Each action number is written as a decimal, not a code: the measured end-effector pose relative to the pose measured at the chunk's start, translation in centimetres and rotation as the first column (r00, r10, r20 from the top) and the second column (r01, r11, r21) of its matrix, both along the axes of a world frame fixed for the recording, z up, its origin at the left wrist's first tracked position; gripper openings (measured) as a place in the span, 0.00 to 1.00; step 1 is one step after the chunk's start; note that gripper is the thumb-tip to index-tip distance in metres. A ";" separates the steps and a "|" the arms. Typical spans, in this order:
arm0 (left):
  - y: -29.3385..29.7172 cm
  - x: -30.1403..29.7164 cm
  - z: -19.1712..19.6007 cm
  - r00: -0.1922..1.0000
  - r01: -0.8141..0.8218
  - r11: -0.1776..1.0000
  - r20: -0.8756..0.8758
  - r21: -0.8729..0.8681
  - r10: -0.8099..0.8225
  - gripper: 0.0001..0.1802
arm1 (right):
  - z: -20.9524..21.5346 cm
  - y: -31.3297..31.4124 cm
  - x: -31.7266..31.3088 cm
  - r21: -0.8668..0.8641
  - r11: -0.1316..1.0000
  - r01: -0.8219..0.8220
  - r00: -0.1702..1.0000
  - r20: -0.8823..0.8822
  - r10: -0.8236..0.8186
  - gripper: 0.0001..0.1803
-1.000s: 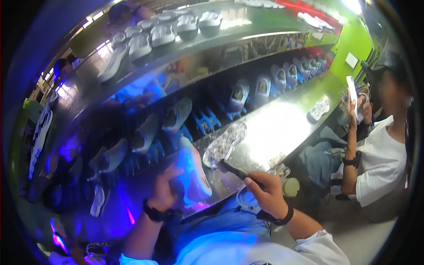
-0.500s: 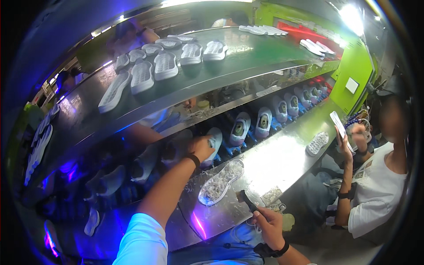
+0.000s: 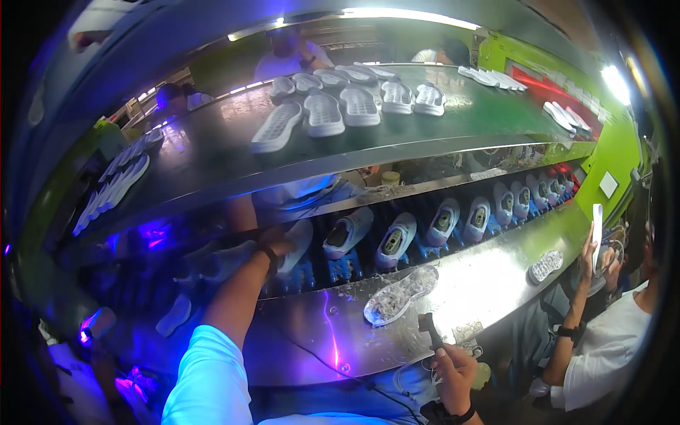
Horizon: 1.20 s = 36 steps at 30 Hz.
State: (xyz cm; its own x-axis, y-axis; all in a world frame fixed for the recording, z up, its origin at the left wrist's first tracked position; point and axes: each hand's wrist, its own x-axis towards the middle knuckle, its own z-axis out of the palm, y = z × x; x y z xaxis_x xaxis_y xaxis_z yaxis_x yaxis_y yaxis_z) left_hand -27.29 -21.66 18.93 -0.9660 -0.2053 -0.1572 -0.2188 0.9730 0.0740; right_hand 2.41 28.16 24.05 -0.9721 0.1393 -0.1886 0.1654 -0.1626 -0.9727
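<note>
My right hand [image 3: 455,372] is closed round the dark handle of a small brush [image 3: 429,327], its head pointing up over the metal ledge. Just above it lies a white shoe sole [image 3: 401,296], its hollow side up and strewn with pale shreds. My left hand [image 3: 278,244] reaches into the dim row of shoes, against the side of a pale shoe [image 3: 297,242]. Its fingers are dark and partly hidden, so I cannot tell whether they grip. To the right of it, another pale shoe [image 3: 347,234] and a white shoe [image 3: 397,242] sit on blue holders.
Several white soles [image 3: 324,115] lie on the green upper belt [image 3: 453,117]. Another sole [image 3: 545,266] rests farther right on the metal ledge [image 3: 489,262]. At right, a co-worker [image 3: 602,347] holds a white sole [image 3: 597,230]. A dark cable [image 3: 340,370] crosses the near ledge.
The view has swung left, so the scene sits farther right. My left hand has moved left along the row, from one shoe to another. The brush stays in my right hand.
</note>
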 end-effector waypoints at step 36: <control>13.0 41.7 7.7 0.800 0.390 0.880 -0.574 0.273 -0.177 0.42 | -2.7 -14.6 1.6 0.189 0.797 -0.574 0.819 0.158 0.552 0.16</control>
State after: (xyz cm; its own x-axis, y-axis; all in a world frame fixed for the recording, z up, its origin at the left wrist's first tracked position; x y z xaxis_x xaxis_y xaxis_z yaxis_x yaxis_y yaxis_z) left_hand 14.43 -8.67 26.67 -0.9242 0.0595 0.3772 0.2382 0.8618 0.4479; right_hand 4.01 13.55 21.36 -0.8716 -0.3796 -0.3100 0.2497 0.2004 -0.9474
